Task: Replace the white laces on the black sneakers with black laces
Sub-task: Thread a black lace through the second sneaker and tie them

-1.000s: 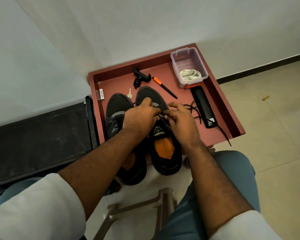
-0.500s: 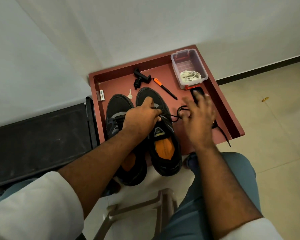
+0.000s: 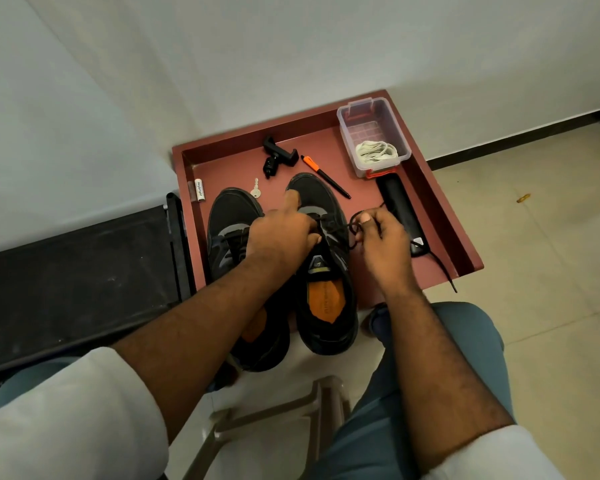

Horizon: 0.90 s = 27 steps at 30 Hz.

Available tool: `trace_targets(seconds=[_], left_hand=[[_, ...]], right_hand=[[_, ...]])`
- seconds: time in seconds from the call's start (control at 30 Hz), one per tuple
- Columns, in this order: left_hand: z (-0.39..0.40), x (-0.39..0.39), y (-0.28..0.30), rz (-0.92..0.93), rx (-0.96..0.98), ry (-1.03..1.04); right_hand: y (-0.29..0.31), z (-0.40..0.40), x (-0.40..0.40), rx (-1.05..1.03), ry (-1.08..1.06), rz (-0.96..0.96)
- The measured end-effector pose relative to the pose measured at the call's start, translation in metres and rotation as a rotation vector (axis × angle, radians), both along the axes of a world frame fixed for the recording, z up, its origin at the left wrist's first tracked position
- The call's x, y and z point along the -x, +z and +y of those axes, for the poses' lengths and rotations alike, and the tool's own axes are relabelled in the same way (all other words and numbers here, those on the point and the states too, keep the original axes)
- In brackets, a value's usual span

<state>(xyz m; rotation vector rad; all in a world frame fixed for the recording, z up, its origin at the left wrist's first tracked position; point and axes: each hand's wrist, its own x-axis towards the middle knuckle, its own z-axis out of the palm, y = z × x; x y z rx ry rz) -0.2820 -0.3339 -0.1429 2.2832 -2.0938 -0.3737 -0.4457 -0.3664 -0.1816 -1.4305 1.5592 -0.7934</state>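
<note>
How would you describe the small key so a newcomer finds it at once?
Start at the red tray against the wall, then find the two black sneakers inside it. The key lies flat just beyond the left sneaker's toe, between both toes. It is the only small silvery metal piece; the white battery lies further left.

R hand (image 3: 381, 240) pinches black lace (image 3: 355, 220), L hand (image 3: 283, 233) on sneaker (image 3: 326, 271)
</note>
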Motion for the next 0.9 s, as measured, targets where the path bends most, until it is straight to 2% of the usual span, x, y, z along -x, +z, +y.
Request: trace_targets(seconds=[0.07, 0.2, 0.4, 0.47, 0.53, 0.6, 0.67, 0.7, 0.8, 0.9], left_hand=[[0.002, 0.002, 0.002, 0.034, 0.001, 0.044], [0.007, 0.002, 0.002, 0.140, 0.011, 0.118], [0.013, 0.004, -0.002, 0.469, 0.083, 0.254], [0.013, 0.006, -0.001, 0.610, 0.133, 0.318], [0.014, 0.012, 0.005, 0.867, 0.133, 0.405], [0.015, 0.019, 0.016, 1.100, 0.056, 0.513], [0.017, 0.024, 0.027, 1.287, -0.092, 0.587], [0.020, 0.026, 0.030, 1.414, -0.171, 0.609], [0.026, 0.030, 0.032, 1.750, -0.355, 0.583], [0.030, 0.028, 0.032, 1.738, -0.384, 0.500]], right_hand=[[-0.002, -0.004, 0.003, -0.135, 0.032, -0.078], [-0.012, -0.005, 0.011, -0.310, 0.245, 0.028], [-0.004, -0.003, 0.009, -0.093, 0.314, 0.303], [0.004, 0.000, 0.006, -0.011, 0.256, 0.322], [0.020, 0.002, 0.003, 0.059, 0.158, 0.160], [0.046, 0.005, -0.002, 0.002, 0.106, -0.206], [0.070, 0.010, -0.006, -0.147, 0.174, -0.596], [0.077, 0.012, -0.007, -0.197, 0.226, -0.721], [0.086, 0.018, -0.007, -0.231, 0.317, -0.869], [0.085, 0.018, -0.007, -0.207, 0.234, -0.865]])
